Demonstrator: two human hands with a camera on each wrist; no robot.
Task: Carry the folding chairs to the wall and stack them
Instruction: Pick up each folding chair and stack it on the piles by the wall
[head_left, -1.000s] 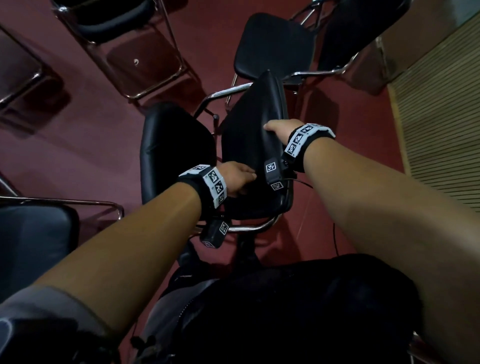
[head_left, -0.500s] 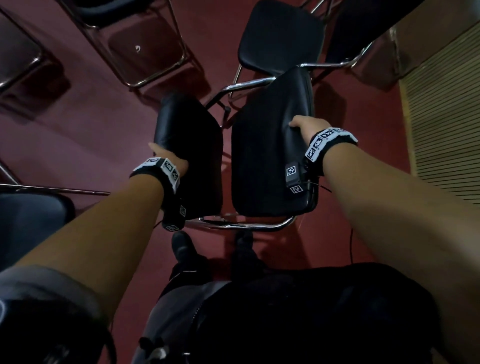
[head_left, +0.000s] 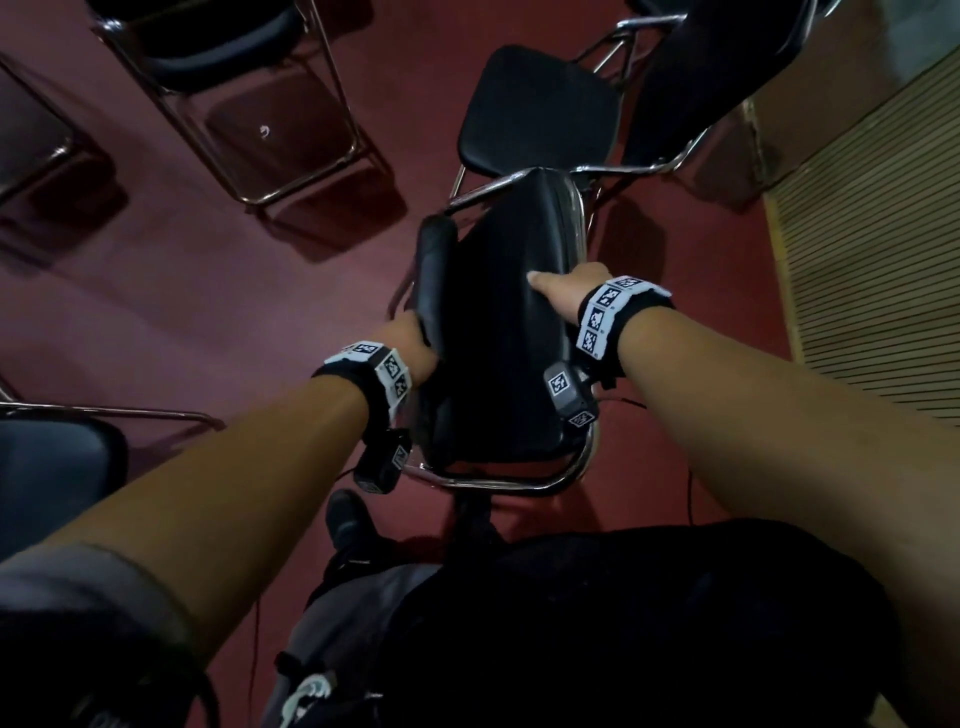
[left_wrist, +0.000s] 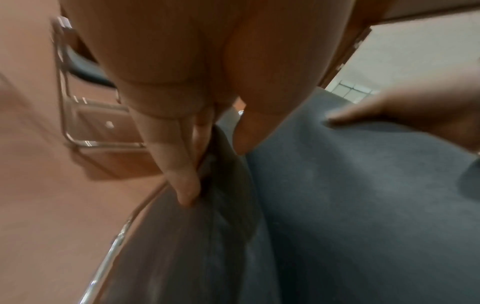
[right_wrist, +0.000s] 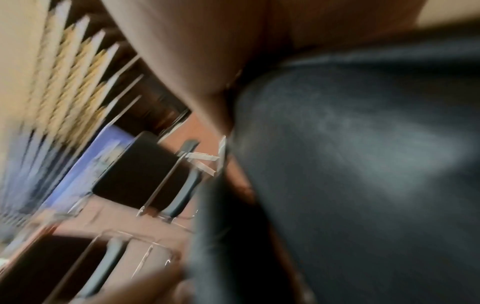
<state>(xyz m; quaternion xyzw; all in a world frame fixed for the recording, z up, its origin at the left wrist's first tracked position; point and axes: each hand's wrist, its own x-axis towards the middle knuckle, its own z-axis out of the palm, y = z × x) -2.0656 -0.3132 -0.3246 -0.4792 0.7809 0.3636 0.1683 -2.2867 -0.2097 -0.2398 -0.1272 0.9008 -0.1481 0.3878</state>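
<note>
Landmark: the folded chair (head_left: 498, 338) stood on edge in front of the person's legs, on the red floor (head_left: 208, 291); all places below are given from it.
Chrome frame: the bent tube (head_left: 498, 483) at the near end of the chair was the part closest to the person.
Left hand: the left hand (head_left: 410, 348) was on the left side of the chair, with the fingers (left_wrist: 182, 181) and the thumb pinching the thin backrest pad (head_left: 434, 291).
Right hand: the right hand (head_left: 569, 288) was on the right side, thumb lying on the seat pad (head_left: 514, 364) and the fingers going over its edge; how tightly they curled I cannot tell, as the right wrist view was blurred.
Handling: the chair looked stiff and rather heavy from the steel tube, while the black padding looked smooth and a little soft, so it could slip or give under a pinch.
Where to hold: I judge the tube, or both pads pressed together, a safer hold, because the hinged parts may swing open.
Farther: an open chair (head_left: 540, 109) stood just behind the folded one, and two others (head_left: 249, 104) far to its left.
Wall: the slatted wall (head_left: 872, 291) was to its right.
</note>
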